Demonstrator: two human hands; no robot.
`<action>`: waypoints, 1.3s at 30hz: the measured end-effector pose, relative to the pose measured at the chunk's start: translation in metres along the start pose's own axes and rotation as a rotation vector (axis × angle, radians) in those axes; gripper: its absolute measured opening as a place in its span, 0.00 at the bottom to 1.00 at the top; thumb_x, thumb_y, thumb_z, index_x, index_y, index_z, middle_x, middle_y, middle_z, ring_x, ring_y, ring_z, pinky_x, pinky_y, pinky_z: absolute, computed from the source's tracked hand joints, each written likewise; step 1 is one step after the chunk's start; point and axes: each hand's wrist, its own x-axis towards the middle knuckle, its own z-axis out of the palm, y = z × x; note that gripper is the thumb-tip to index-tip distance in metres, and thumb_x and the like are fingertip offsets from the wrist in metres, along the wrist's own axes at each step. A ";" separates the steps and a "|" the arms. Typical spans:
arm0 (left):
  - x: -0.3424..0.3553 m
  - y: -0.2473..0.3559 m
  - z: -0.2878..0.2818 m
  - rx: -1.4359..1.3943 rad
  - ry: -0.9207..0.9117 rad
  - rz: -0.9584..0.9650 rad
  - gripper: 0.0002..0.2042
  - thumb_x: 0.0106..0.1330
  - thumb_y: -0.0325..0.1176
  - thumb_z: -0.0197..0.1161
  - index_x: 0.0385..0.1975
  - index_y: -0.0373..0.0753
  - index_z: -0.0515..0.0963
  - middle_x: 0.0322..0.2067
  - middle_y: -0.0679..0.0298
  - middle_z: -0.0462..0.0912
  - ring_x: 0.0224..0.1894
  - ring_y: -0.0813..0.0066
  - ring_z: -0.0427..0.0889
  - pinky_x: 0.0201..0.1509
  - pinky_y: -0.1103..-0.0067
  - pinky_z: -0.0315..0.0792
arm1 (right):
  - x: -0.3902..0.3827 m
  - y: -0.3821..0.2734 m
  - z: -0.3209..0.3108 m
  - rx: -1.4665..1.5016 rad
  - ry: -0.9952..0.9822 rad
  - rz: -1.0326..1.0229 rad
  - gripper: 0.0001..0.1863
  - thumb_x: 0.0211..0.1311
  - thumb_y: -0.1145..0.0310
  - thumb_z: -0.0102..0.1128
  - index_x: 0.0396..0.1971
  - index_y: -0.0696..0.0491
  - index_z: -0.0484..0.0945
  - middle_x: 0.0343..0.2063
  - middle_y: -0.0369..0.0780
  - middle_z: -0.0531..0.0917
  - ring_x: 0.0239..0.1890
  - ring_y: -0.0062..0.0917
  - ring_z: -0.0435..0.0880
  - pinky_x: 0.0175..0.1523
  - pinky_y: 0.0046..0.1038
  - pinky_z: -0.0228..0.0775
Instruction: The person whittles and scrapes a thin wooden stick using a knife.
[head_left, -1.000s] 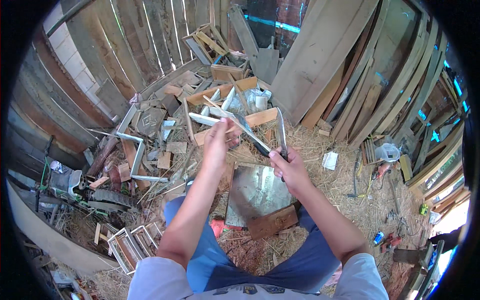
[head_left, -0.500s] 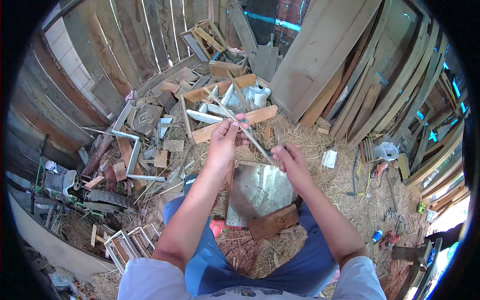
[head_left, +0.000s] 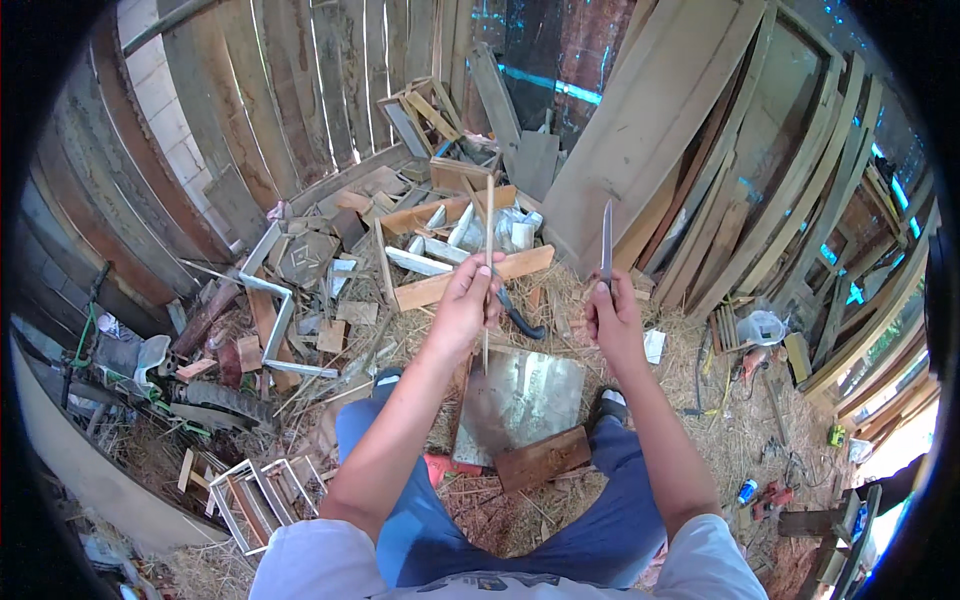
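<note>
My left hand (head_left: 468,300) is closed round a thin wooden stick (head_left: 490,220), held nearly upright, its lower end showing below the fingers. A dark curved piece (head_left: 522,322) juts out beside that hand; whether the hand grips it too, I cannot tell. My right hand (head_left: 613,312), apart from the stick, is wrapped round a knife (head_left: 607,240) with its narrow grey blade pointing up. The fingers hide its handle. Between my legs lies a worn, pale flat panel (head_left: 535,395), with a brown wooden block (head_left: 543,460) on its near edge.
Ahead is a wooden frame (head_left: 430,290) with white pieces inside. Tall boards (head_left: 650,130) lean at the back right. White-edged frames (head_left: 255,500) and a wheel (head_left: 220,400) lie to the left. Power tools (head_left: 770,495) and cables sit on the straw-covered floor at right.
The right hand has moved up and away from the stick, and the knife's blade now points upward. The stick has swung from slanting to nearly upright in the left hand.
</note>
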 end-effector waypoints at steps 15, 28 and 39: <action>0.003 -0.017 -0.002 0.076 -0.177 -0.211 0.10 0.82 0.39 0.46 0.45 0.41 0.72 0.27 0.72 0.66 0.21 0.85 0.62 0.23 0.87 0.57 | 0.043 0.027 -0.023 -0.568 -0.168 -0.275 0.13 0.79 0.60 0.49 0.44 0.56 0.73 0.28 0.38 0.75 0.33 0.24 0.77 0.41 0.29 0.70; 0.004 -0.032 0.011 0.193 -0.070 -0.330 0.11 0.83 0.39 0.45 0.42 0.42 0.73 0.22 0.78 0.59 0.18 0.89 0.54 0.20 0.85 0.47 | 0.070 0.080 -0.014 -0.635 -0.176 -0.237 0.18 0.70 0.53 0.60 0.39 0.55 0.76 0.25 0.49 0.81 0.30 0.46 0.82 0.36 0.41 0.72; -0.012 -0.059 0.021 0.242 -0.101 -0.367 0.11 0.83 0.40 0.46 0.39 0.44 0.71 0.21 0.78 0.59 0.17 0.90 0.53 0.18 0.85 0.47 | 0.064 0.105 -0.020 -0.821 -0.246 -0.035 0.21 0.58 0.52 0.67 0.24 0.58 0.81 0.24 0.51 0.83 0.28 0.47 0.83 0.35 0.43 0.72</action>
